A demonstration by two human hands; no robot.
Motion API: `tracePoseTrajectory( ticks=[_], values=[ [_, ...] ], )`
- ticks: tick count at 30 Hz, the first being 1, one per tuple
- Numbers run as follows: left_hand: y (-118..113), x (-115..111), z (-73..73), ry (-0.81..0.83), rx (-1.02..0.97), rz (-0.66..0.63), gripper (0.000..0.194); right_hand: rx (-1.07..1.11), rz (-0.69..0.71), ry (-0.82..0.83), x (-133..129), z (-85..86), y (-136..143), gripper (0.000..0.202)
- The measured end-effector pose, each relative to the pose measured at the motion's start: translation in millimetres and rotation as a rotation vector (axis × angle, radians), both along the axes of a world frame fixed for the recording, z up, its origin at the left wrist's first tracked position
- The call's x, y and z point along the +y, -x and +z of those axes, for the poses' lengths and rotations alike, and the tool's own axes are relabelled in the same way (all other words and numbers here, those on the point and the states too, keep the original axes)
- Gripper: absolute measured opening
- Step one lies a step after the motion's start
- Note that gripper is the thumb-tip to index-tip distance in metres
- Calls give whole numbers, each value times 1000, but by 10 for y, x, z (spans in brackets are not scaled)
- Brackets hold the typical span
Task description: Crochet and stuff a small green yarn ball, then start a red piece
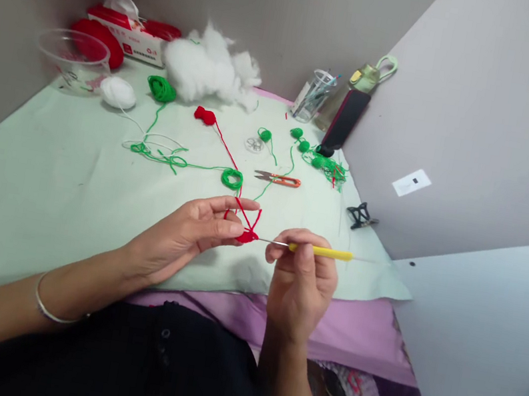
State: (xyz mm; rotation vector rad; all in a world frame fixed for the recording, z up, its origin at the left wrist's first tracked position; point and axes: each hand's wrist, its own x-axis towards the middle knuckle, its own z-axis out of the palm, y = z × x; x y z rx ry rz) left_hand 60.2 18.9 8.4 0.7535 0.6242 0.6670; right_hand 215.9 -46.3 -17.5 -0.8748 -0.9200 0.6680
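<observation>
While red crochetwork (247, 237) in left hand (202, 223), yellow hook (321, 252) in right hand (305, 274), green coil (231, 185) and snips (285, 180) beyond.

Red crochet piece (248, 237), yellow-handled hook (323, 252), level

The yarn (248, 237) is red, the hook handle (331, 254) yellow — the tablecloth (54, 183) pale green.

I have room to pass on the left of the tabletop (43, 188), short of the white yarn ball (118, 93). Straight ahead, red yarn (225, 145), the green coil (225, 178) and the snips (286, 181) block me; the grey wall panel (490, 121) bounds the right.
</observation>
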Motion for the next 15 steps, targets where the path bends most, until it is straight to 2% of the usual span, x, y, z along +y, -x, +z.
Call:
tracePoseTrajectory(
  ticks=[3, 9, 15],
  values=[
    [-41, -30, 12, -33, -4, -9, 40, 47, 78, 10, 25, -10, 41, 15],
    [-73, -72, 9, -92, -43, -6, 37, -15, 89, 13, 47, -10, 117, 17],
    [-9, -30, 25, -172, 0, 19, 35, 110, 146, 71, 98, 52, 129, 13]
  ],
)
